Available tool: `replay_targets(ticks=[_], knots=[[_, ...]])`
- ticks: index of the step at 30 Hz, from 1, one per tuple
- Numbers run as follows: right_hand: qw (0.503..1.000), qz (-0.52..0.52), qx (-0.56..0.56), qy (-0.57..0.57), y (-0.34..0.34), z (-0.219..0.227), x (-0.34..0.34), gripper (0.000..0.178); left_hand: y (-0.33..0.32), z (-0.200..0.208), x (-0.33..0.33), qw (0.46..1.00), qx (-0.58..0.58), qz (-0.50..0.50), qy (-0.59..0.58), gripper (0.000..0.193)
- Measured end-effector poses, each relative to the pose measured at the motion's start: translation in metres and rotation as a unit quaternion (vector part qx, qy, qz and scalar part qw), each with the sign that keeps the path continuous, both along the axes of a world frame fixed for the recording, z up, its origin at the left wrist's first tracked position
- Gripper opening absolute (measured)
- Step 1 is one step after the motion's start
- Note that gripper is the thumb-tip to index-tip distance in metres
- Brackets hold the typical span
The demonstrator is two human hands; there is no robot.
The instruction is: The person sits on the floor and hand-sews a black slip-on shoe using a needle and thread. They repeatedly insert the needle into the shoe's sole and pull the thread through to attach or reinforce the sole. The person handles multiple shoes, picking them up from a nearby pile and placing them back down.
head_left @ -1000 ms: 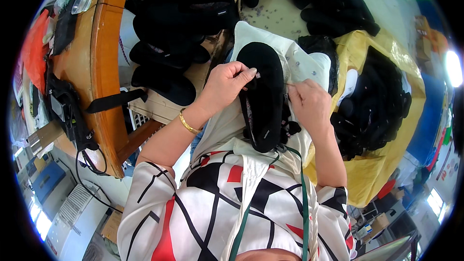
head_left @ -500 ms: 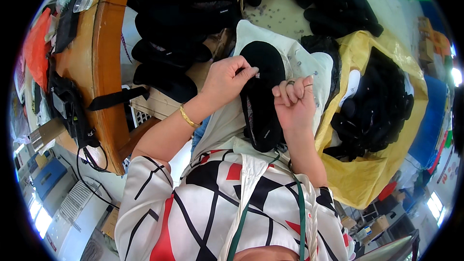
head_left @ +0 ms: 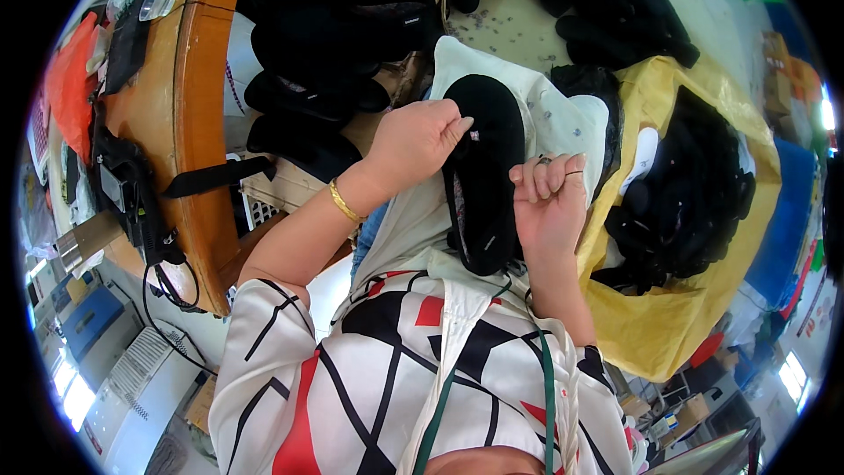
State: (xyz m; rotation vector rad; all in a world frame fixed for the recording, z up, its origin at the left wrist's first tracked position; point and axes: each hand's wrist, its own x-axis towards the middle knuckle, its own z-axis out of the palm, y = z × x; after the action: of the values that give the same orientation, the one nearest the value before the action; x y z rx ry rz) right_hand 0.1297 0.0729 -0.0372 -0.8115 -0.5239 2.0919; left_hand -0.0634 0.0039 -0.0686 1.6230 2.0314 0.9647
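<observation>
Black slip-on shoe (head_left: 492,145) on white cloth (head_left: 556,110); left hand (head_left: 415,142) pinched narrow over its left edge; right hand (head_left: 551,207) curled beside its right; cannot tell whether either grips anything.

Piled black shoes (head_left: 343,25) beside a wooden worktable (head_left: 200,114) mark this as a workshop.

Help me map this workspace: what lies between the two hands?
In the head view, the black shoe lies between the left hand and the right hand.
</observation>
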Motion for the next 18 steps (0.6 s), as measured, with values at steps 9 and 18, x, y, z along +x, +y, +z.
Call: replay_targets(ticks=[9, 18], knots=[[0.982, 0.038, 0.183, 0.008, -0.042, -0.006, 0.015, 0.034, 0.002, -0.007, 0.007, 0.989, -0.019, -0.013, 0.143, 0.026], [0.621, 0.103, 0.716, -0.303, -0.032, 0.035, 0.031, 0.032, 0.007, 0.034, 0.017, 0.996, 0.030, -0.004, 0.087, 0.018]])
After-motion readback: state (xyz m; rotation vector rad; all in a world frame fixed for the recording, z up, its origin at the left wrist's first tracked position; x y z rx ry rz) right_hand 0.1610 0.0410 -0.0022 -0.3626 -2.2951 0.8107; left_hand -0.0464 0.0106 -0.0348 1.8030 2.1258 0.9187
